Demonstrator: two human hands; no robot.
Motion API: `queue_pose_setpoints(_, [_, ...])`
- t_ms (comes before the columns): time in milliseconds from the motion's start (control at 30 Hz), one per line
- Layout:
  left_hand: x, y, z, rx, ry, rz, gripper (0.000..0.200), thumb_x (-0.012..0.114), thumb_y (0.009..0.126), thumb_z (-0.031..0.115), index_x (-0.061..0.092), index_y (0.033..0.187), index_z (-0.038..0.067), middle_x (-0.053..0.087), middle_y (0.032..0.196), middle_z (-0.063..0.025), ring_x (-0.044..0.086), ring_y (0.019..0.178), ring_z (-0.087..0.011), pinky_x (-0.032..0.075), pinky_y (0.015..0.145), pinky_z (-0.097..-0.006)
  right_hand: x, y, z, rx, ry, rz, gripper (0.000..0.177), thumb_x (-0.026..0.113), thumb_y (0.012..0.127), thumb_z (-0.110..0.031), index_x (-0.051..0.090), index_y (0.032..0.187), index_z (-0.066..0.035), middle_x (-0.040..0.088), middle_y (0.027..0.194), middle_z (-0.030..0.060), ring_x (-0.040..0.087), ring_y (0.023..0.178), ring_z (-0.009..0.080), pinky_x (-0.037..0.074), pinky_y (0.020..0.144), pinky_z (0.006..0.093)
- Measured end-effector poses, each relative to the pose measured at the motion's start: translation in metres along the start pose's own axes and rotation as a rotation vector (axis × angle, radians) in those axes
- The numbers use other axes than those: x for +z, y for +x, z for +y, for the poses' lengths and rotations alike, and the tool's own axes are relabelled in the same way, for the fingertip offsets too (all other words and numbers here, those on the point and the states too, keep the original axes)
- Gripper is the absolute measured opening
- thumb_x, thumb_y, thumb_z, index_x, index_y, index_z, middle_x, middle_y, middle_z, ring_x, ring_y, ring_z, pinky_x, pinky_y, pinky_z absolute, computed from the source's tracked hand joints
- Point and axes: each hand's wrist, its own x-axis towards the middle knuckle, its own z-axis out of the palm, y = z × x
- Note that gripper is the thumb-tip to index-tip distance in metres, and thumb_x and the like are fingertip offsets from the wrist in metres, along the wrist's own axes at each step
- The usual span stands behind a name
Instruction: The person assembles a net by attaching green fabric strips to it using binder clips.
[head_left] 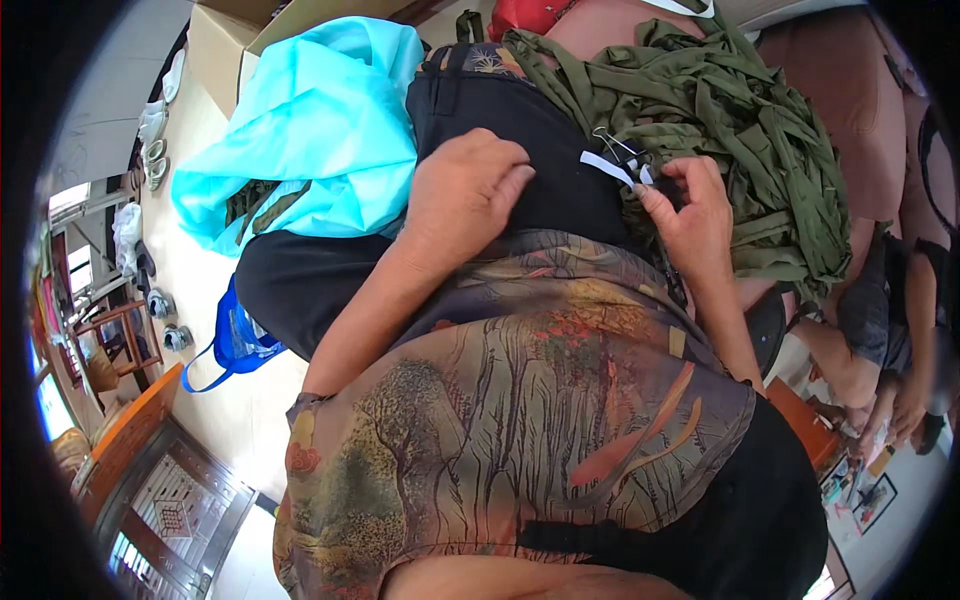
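My left hand (465, 190) is over the black cloth (500, 125) on my lap. Its fingers are curled with the thumb pressed against them, and anything between them is too small to make out. To the right, my right hand (697, 212) pinches near a white strip (606, 166), its thumb at the strip's end. A binder clip (620, 146) with wire handles sits just beside those fingertips. Beyond that hand lies a large tangled heap of olive green fabric straps (740, 140). A bright turquoise bag (320, 120) on the left has olive green pieces in its opening (268, 208).
A cardboard box (222, 55) stands behind the turquoise bag. On the floor at left are a blue bag (235, 335) and several shoes (160, 303). A brown seat (830, 90) is at the right, with another person's arm (840, 360) below it. Something red (528, 15) lies at the top.
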Motion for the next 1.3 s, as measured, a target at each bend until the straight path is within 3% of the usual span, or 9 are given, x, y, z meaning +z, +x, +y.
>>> queue_pose_setpoints(167, [-0.010,-0.047,-0.053,-0.301,0.149,0.263,0.013,0.065,0.083,0.000,0.065,0.095,0.003,0.063,0.089,-0.0130,0.062,0.080,-0.0289,0.049,0.070,-0.0331,0.011,0.002,0.010,-0.106,0.137,0.045,0.031,0.074,0.074,-0.008,0.059,0.100,-0.001,0.058,0.099,0.0131,0.058,0.090,0.0287,0.047,0.080,0.0353])
queue_pose_setpoints(333, [-0.006,-0.096,-0.065,-0.506,0.279,-0.013,0.035,0.071,0.081,0.019,0.061,0.109,0.000,0.063,0.101,-0.0197,0.060,0.096,-0.0384,0.048,0.081,-0.0444,0.022,0.013,0.010,-0.095,0.228,0.049,0.019,0.067,0.081,0.001,0.061,0.099,0.000,0.059,0.100,0.0106,0.059,0.086,0.0195,0.048,0.076,0.0285])
queue_pose_setpoints(433, [-0.001,-0.098,-0.061,-0.513,0.316,-0.010,0.033,0.073,0.079,0.023,0.061,0.104,0.005,0.062,0.087,-0.0162,0.061,0.084,-0.0371,0.048,0.070,-0.0465,0.021,0.014,0.005,-0.097,0.240,0.046,0.017,0.065,0.083,0.002,0.061,0.099,0.001,0.059,0.101,0.0104,0.059,0.087,0.0191,0.049,0.077,0.0284])
queue_pose_setpoints(633, [-0.040,-0.100,-0.059,-0.923,0.054,-0.028,0.018,0.067,0.082,0.022,0.067,0.089,0.005,0.065,0.085,-0.0168,0.064,0.078,-0.0364,0.048,0.066,-0.0462,0.021,-0.001,0.011,-0.077,0.260,0.075,0.016,0.062,0.086,0.005,0.061,0.101,0.000,0.059,0.109,0.0100,0.058,0.098,0.0189,0.049,0.082,0.0289])
queue_pose_setpoints(767, [-0.035,-0.131,-0.072,-0.679,0.301,0.041,0.017,0.063,0.086,0.014,0.068,0.098,0.002,0.068,0.092,-0.0169,0.067,0.087,-0.0247,0.051,0.076,-0.0349,0.025,-0.002,0.016,-0.062,0.325,0.048,0.014,0.060,0.087,0.005,0.062,0.100,0.000,0.059,0.110,0.0092,0.058,0.102,0.0189,0.049,0.085,0.0290])
queue_pose_setpoints(933, [-0.032,-0.135,-0.101,-0.777,0.022,0.261,0.030,0.063,0.084,0.013,0.063,0.113,0.004,0.067,0.103,-0.0215,0.063,0.097,-0.0395,0.049,0.084,-0.0447,0.024,0.004,0.022,-0.044,0.389,-0.005,0.013,0.058,0.090,0.005,0.062,0.101,0.001,0.056,0.113,0.0090,0.057,0.105,0.0177,0.048,0.089,0.0292])
queue_pose_setpoints(1067, [-0.023,-0.131,-0.104,-0.784,-0.076,0.003,0.030,0.066,0.081,0.019,0.064,0.106,0.002,0.068,0.099,-0.0208,0.064,0.096,-0.0383,0.049,0.084,-0.0448,0.025,0.004,0.028,-0.085,0.356,-0.031,0.012,0.057,0.090,0.005,0.061,0.101,0.001,0.056,0.113,0.0089,0.056,0.105,0.0179,0.047,0.091,0.0292])
queue_pose_setpoints(1200, [0.007,-0.124,-0.099,-0.697,0.201,-0.234,0.025,0.063,0.079,0.018,0.064,0.098,0.002,0.067,0.097,-0.0229,0.062,0.095,-0.0420,0.049,0.084,-0.0490,0.024,0.003,0.022,-0.069,0.319,-0.035,0.011,0.056,0.090,0.005,0.061,0.100,0.002,0.056,0.112,0.0094,0.056,0.105,0.0179,0.046,0.092,0.0291])
queue_pose_setpoints(1300, [0.018,-0.125,-0.125,-0.738,0.239,-0.013,0.020,0.057,0.081,0.014,0.063,0.097,0.003,0.065,0.101,-0.0245,0.061,0.096,-0.0432,0.049,0.084,-0.0502,0.021,0.003,0.022,-0.083,0.342,-0.026,0.010,0.056,0.091,0.005,0.061,0.099,0.002,0.057,0.110,0.0096,0.056,0.104,0.0178,0.045,0.092,0.0291])
